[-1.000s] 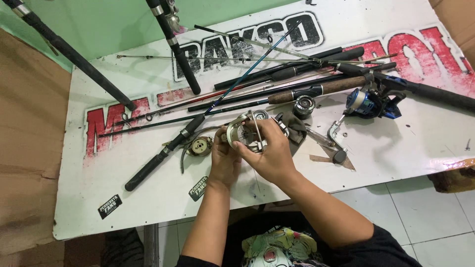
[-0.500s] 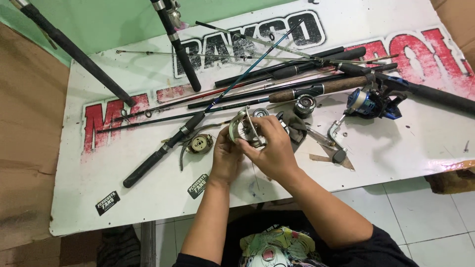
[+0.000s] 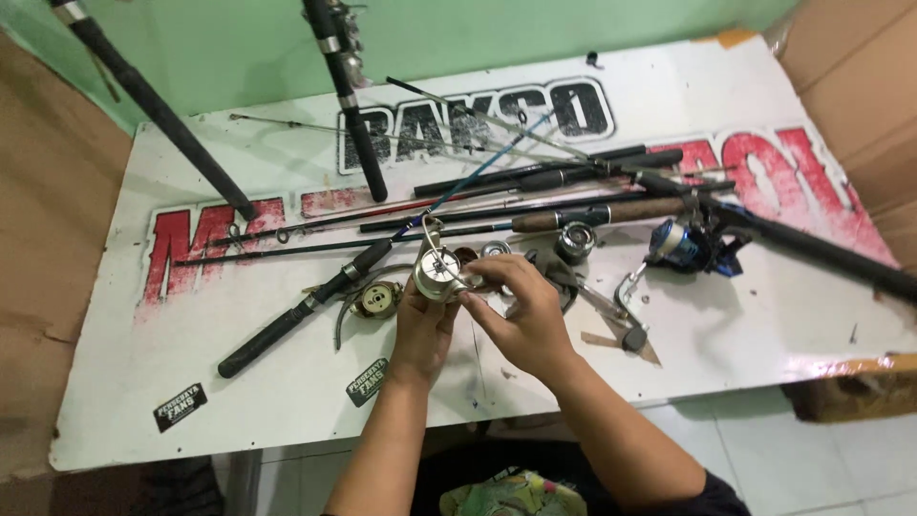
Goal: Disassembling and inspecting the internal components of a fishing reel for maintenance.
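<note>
Left hand (image 3: 420, 325) cradles the silver spinning reel (image 3: 437, 274) from below, just right of the black rod handle (image 3: 296, 315), spool axis roughly upright, while right hand (image 3: 521, 311) pinches its right side.

A silver fishing reel (image 3: 437, 275) with a thin wire bail arching above it sits tilted, held just above the white counter (image 3: 239, 401), near centre.

The silver spinning reel (image 3: 437, 275) looks like polished, glossy metal. The black rod handles (image 3: 287, 323) look matt and grippy. The white painted board (image 3: 287, 420) is smooth, its red lettering worn and scuffed. The blue reel (image 3: 680, 245) shines like anodised metal.
</note>
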